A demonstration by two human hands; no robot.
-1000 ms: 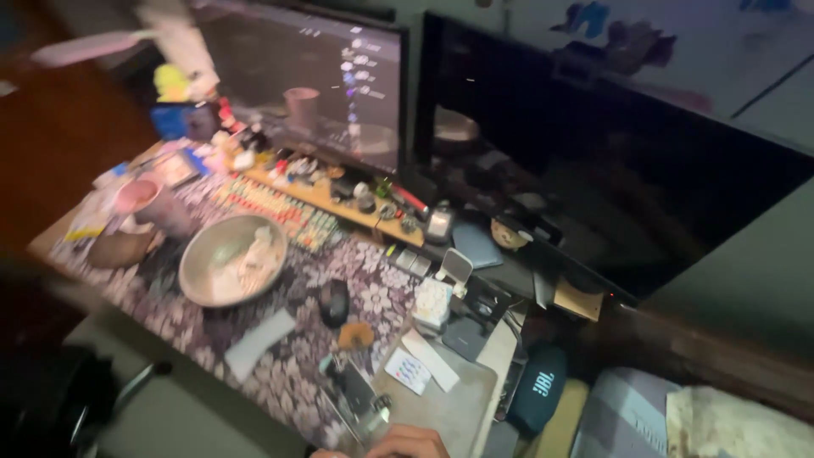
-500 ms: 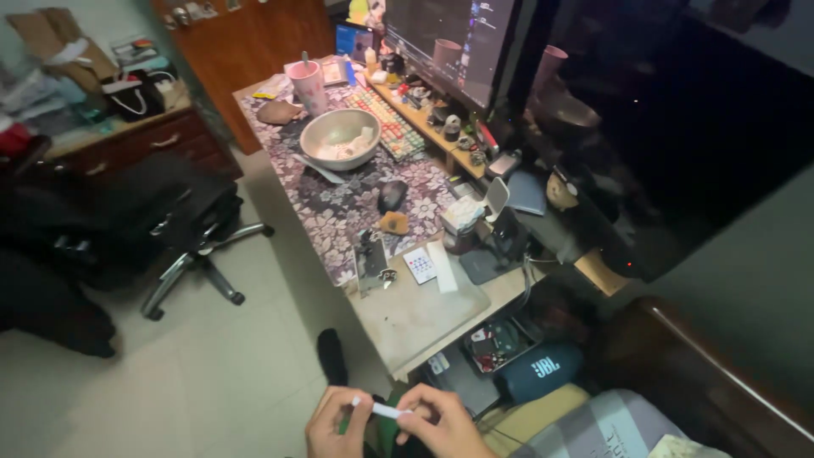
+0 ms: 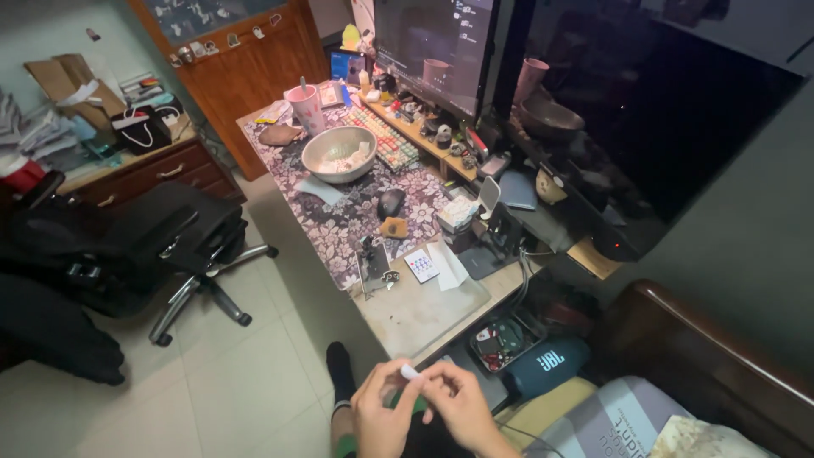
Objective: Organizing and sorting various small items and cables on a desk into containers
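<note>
Both hands pinch an end-on white stick [image 3: 409,371].

- L hand [image 3: 383,416] low at 6 o'clock, fingers curled, tips pinched together.
- R hand [image 3: 458,403] just beside at its 3 o'clock, fingertips meeting L's.

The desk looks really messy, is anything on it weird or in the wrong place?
Yes. A metal bowl with food sits partly on the keyboard, an odd spot for it. Loose papers lie crooked near the desk's edge. Nothing looks spilled or broken.
</note>
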